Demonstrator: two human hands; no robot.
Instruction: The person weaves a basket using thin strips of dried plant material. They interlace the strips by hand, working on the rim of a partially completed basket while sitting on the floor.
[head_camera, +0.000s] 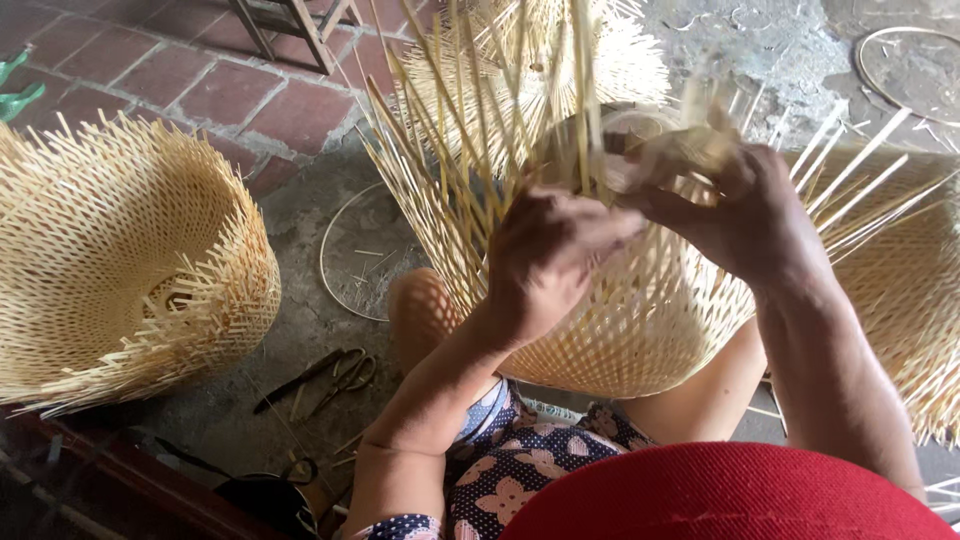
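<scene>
Unfinished bamboo basket: loose strips pinched by left hand and right hand. Finished basket well left of the hands; scissors below-left, on floor.

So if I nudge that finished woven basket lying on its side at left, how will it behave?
The basket is probably light, being open lattice of thin strips. Lying on its rounded side, it may roll. The loose strip ends at its rim would likely flex or snag.
</scene>
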